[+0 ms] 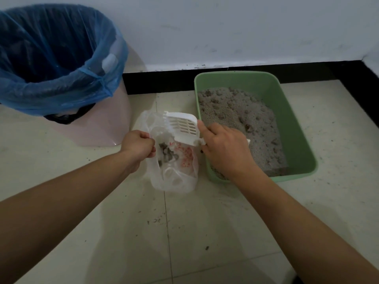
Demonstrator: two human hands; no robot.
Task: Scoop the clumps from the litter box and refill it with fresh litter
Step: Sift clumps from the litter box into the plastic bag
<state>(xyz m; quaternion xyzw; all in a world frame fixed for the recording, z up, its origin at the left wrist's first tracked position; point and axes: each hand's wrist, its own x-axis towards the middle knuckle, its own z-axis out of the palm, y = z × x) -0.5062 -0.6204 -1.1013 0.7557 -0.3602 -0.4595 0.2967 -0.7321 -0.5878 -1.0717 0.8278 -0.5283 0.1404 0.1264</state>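
A green litter box (295, 124) sits on the floor at the right, holding grey litter (235, 111) with several clumps on its surface. My right hand (223, 148) grips the handle of a white slotted scoop (182, 128), which is tipped over a white plastic bag (176, 177). My left hand (139, 146) pinches the bag's left edge and holds its mouth apart. Dark grey clumps (167, 154) lie inside the bag. The scoop's slotted face shows nothing on it.
A pink bin (102, 128) lined with a blue bag (61, 58) stands at the back left. A white wall with a black skirting (160, 80) runs behind. Crumbs of litter (155, 220) are scattered on the pale tiled floor.
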